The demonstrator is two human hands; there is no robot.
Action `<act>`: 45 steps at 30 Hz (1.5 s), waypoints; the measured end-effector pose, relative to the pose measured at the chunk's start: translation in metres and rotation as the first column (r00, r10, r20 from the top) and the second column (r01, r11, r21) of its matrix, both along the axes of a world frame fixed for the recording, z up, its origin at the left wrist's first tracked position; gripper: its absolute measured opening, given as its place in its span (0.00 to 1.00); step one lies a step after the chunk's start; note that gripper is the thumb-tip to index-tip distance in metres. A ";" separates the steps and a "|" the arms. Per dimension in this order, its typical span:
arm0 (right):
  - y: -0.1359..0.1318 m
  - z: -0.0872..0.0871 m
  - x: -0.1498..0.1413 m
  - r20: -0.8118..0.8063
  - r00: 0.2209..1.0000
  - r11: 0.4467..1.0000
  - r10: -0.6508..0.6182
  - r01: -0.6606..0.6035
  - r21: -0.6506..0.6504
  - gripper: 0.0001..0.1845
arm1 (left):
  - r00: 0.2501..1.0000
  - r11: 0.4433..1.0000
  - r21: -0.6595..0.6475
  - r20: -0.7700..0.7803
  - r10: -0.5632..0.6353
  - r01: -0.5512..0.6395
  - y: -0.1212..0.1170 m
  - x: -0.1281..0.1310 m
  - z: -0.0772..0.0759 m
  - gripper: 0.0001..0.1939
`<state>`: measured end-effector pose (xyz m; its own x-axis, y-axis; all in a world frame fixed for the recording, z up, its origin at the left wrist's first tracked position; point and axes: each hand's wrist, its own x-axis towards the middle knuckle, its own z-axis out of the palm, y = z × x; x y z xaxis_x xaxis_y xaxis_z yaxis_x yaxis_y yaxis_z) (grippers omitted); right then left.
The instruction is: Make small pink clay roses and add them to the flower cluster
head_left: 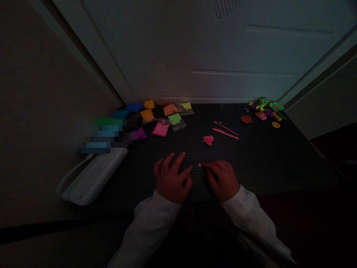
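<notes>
Currently | left hand (171,182) splayed | right hand (224,181) curled, grip unclear | round pink disc (199,165) between | ridged tabletop (267,158)

Tabletop (259,156): we see finely ridged, matt, wood-like grain
Embossed panel (237,48): smooth, with ribbed relief
Clear bags (176,121): glossy plastic film
Modelling tools (225,134): smooth plastic, to our eyes
Pellet cluster (208,140): bumpy, matt, clay-like
Sleeves (154,216): matt cloth

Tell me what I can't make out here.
All in the head view:
Left hand and right hand: palms hidden by the hands themselves.
Pink disc: too small and dim to tell whether the right hand touches it.
Items beyond the white packet: blurred by pixelation.
Colourful pieces, far right: overlap hides their number.
Left sleeve: cut by the bottom edge.
</notes>
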<state>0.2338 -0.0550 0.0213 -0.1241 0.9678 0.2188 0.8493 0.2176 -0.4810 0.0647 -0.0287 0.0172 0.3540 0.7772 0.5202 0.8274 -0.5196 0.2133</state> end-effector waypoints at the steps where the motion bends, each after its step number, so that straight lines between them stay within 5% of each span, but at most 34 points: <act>1: 0.000 0.000 0.000 -0.002 1.000 1.000 0.002 -0.002 0.000 0.14 | 1.000 1.000 0.003 0.000 0.000 0.000 0.000 0.000 0.000 0.11; 35: 0.000 -0.001 0.000 -0.006 1.000 1.000 0.000 0.000 0.011 0.14 | 0.998 1.000 0.017 -0.058 -0.026 0.027 -0.003 -0.001 -0.002 0.13; 45: -0.001 -0.001 0.000 -0.013 1.000 1.000 -0.001 0.001 0.009 0.14 | 0.995 0.993 -0.118 -0.089 -0.041 0.030 -0.003 -0.004 0.007 0.14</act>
<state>0.2341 -0.0555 0.0199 -0.1201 0.9661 0.2287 0.8433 0.2208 -0.4900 0.0608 -0.0320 0.0240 0.4242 0.8168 0.3910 0.8275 -0.5251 0.1990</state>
